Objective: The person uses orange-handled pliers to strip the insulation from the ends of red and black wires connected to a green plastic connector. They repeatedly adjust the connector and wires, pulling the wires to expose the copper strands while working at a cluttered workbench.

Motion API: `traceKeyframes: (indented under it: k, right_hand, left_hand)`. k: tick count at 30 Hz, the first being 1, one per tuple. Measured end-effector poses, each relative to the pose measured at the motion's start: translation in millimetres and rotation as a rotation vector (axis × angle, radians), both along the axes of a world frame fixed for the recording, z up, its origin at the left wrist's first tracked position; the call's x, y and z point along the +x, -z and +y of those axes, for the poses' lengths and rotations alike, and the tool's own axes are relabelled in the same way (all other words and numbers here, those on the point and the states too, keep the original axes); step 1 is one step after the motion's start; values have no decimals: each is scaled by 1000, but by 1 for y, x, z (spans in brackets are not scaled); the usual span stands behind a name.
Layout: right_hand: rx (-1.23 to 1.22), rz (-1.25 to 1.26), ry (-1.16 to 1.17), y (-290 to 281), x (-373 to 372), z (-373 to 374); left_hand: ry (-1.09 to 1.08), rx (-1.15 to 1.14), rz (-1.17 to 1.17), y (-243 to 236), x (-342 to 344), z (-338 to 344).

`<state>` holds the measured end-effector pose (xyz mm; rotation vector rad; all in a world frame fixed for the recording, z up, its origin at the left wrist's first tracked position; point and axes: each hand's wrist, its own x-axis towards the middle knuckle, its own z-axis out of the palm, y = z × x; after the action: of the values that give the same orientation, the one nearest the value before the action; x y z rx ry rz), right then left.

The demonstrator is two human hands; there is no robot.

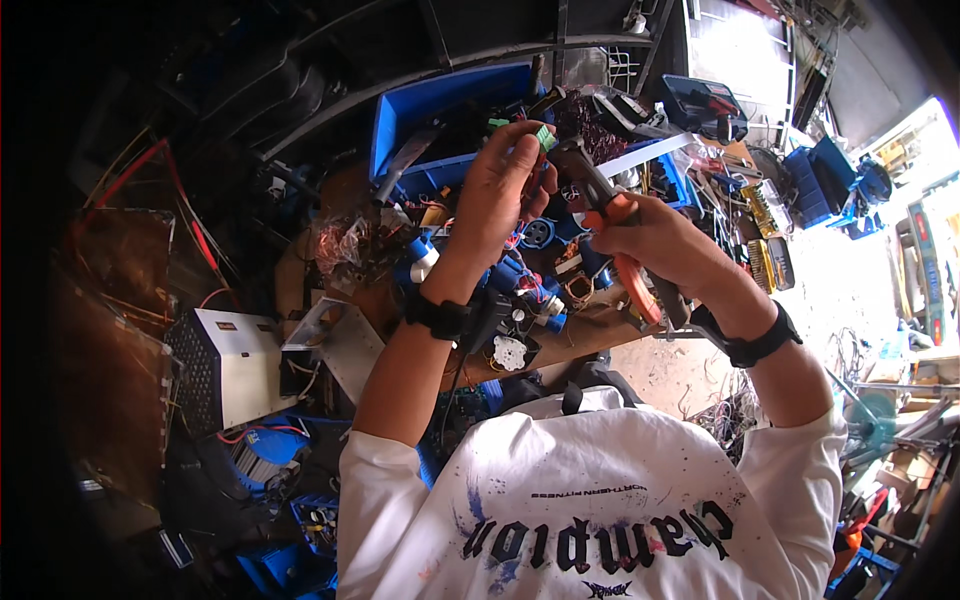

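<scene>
My left hand [490, 200] is raised over the cluttered bench, its thumb and fingers closed on a small green block [544, 138] that looks like a terminal connector. More green shows just beyond the knuckles. My right hand [660, 240] grips a pair of pliers [638, 288] with orange-and-black handles. The dark jaws of the pliers point up and left, close beside the green block. Whether the jaws touch it, I cannot tell. Below the hands lie blue-and-white plugs [422, 258], a round dark wheel-like part [538, 234] and loose wires.
A large blue bin [385, 140] stands behind my left hand. Far right of it is an open dark tool case [705, 108]. Yellow bit sets [770, 262] and blue bins [815, 185] lie to the right. A pale metal box [240, 365] sits at the left.
</scene>
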<state>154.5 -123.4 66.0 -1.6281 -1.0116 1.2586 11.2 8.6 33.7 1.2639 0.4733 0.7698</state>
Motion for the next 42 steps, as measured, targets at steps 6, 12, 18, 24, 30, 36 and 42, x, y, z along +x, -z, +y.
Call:
traceKeyframes:
  k: [6, 12, 18, 24, 30, 36, 42]
  right_hand:
    - [-79, 22, -31, -4, -3, -2]
    - [156, 128, 266, -9, -12, 0]
    - [323, 176, 254, -18, -8, 1]
    - [435, 54, 247, -28, -19, -3]
    - [320, 307, 312, -30, -10, -4]
    - [245, 396, 332, -35, -11, -4]
    - [219, 475, 272, -35, -4, -8]
  left_hand:
    - [39, 3, -22, 1, -7, 4]
    - [128, 14, -16, -3, -8, -4]
    - [146, 42, 170, -24, -12, -19]
    - [250, 33, 154, -29, -15, -23]
    - [168, 216, -48, -16, -18, -27]
    - [-44, 550, 152, -25, -23, -41]
    - [-173, 814, -24, -21, -20, -40]
